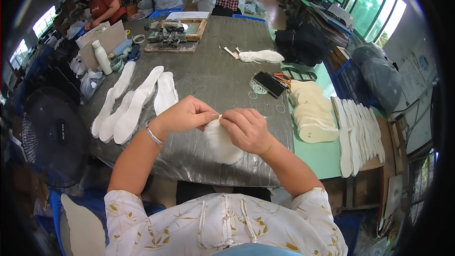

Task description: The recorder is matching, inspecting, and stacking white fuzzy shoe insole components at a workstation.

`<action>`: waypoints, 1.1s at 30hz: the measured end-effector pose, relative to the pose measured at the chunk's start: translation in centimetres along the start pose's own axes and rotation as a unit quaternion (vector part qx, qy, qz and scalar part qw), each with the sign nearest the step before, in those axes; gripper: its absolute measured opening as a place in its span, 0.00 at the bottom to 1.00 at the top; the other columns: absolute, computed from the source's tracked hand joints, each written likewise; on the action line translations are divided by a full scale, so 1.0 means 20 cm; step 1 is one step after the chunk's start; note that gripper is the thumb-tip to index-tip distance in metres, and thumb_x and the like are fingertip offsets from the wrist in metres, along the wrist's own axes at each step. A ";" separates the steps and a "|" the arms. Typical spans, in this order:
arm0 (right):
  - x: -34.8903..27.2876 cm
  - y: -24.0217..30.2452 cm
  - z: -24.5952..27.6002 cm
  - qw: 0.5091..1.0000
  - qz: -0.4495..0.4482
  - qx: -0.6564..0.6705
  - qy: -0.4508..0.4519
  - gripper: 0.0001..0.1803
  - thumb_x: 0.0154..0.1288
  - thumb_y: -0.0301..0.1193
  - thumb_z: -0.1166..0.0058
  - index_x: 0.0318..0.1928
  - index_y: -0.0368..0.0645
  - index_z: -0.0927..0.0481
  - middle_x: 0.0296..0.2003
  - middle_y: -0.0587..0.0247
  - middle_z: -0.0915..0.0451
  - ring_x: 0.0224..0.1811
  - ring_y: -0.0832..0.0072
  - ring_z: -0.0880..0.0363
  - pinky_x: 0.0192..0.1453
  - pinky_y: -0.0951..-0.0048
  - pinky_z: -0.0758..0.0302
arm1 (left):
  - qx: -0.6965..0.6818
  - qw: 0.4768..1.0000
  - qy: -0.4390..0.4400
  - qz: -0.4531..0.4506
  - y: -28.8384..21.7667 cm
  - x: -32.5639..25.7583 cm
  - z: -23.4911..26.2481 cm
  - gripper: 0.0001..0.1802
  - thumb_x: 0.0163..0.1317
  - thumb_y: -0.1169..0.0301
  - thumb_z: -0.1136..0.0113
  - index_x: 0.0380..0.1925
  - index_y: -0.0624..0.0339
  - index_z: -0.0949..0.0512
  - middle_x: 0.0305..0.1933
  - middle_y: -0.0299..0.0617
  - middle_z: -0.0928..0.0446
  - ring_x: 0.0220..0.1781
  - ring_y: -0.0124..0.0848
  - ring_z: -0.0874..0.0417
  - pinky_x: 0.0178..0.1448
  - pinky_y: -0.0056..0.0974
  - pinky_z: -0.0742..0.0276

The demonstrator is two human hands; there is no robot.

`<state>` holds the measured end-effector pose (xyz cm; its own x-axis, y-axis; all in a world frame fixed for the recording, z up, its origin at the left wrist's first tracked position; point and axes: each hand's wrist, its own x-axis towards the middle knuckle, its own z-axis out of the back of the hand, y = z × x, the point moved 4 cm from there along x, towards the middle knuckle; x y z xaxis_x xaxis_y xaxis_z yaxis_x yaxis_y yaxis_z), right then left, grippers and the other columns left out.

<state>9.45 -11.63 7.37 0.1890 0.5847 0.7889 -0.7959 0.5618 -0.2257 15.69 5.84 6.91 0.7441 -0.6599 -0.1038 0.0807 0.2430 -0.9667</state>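
Observation:
Between my hands hangs a fluffy white insole [224, 148], held by its upper edge over the near part of the table. My left hand [186, 114], with a silver bangle at the wrist, pinches that edge between thumb and fingers. Close beside it my right hand [247, 130] is closed on the same edge, fingers curled over it. The fingertips nearly meet, and whatever small thing lies between them is too small to make out. Left of my hands, several white insoles [130, 116] lie in overlapping rows, and a shorter white piece [165, 92] rests next to them.
Cream insoles [316, 130] and rows of white insoles [359, 135] lie at the right. A phone [270, 84], rubber bands [256, 86] and orange-handled scissors [283, 79] sit nearby. At the left stand a black fan [54, 135] and a white bottle [101, 58]. Two people are farther back.

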 end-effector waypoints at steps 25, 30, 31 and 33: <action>0.10 -0.03 0.03 0.996 0.001 0.082 0.041 0.16 0.48 0.19 0.37 0.39 0.40 0.24 0.37 0.59 0.20 0.36 0.64 0.20 0.37 0.67 0.24 | -0.161 0.985 -0.039 0.057 0.14 -0.03 -0.04 0.15 0.67 0.61 0.38 0.35 0.64 0.16 0.31 0.35 0.19 0.30 0.21 0.21 0.34 0.30 0.20; 0.09 -0.07 0.04 0.966 -0.171 0.181 0.067 0.27 0.53 0.18 0.37 0.55 0.39 0.28 0.35 0.60 0.22 0.37 0.64 0.21 0.39 0.66 0.23 | -0.015 0.994 -0.103 -0.033 -0.03 -0.04 -0.03 0.13 0.65 0.66 0.38 0.29 0.65 0.15 0.24 0.33 0.20 0.26 0.19 0.23 0.30 0.27 0.26; 0.11 -0.07 0.06 0.957 -0.203 0.195 0.063 0.32 0.53 0.18 0.37 0.60 0.39 0.30 0.34 0.61 0.22 0.35 0.64 0.22 0.38 0.65 0.24 | 0.001 0.993 -0.112 -0.035 -0.04 -0.03 -0.04 0.13 0.65 0.66 0.38 0.29 0.66 0.15 0.24 0.33 0.20 0.25 0.19 0.24 0.30 0.26 0.26; 0.11 -0.08 0.08 0.973 -0.167 0.148 0.054 0.33 0.52 0.19 0.36 0.61 0.39 0.29 0.35 0.62 0.22 0.36 0.65 0.22 0.39 0.65 0.24 | 0.022 0.992 -0.113 -0.044 -0.05 -0.01 -0.04 0.13 0.65 0.67 0.39 0.28 0.67 0.16 0.23 0.33 0.21 0.24 0.18 0.24 0.30 0.26 0.26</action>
<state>10.24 -12.19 10.27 0.5128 0.4653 0.7214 -0.8072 0.5475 0.2206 14.91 5.11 7.75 0.8624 -0.5047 0.0395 0.1759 0.2255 -0.9582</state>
